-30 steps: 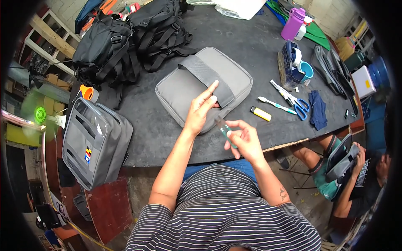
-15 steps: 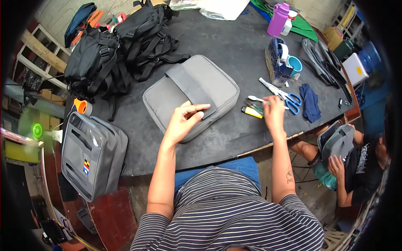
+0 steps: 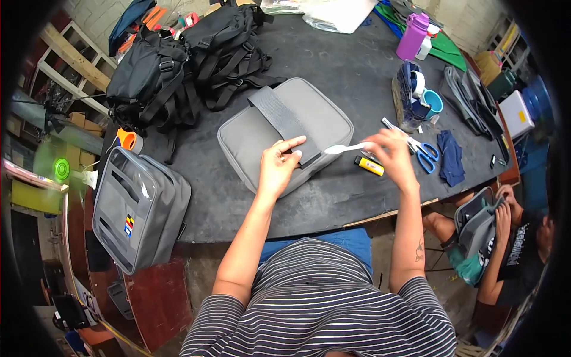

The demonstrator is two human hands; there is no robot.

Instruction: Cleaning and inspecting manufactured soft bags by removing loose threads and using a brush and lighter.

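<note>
The gray case (image 3: 318,110) lies on the dark table (image 3: 342,56). At its near side the left hand (image 3: 278,169) curls by the strap (image 3: 275,113); whether its fingers pinch it, I cannot tell. Right of the case, the right hand (image 3: 395,156) grips a white toothbrush (image 3: 339,149), handle mostly hidden.

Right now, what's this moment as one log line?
left hand: at strap of grey bag | right hand: holding toothbrush | bag: on table | scissors: on table

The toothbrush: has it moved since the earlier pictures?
Yes: the toothbrush, now in the right hand, has moved left, away from the scissors toward the central bag.
</note>
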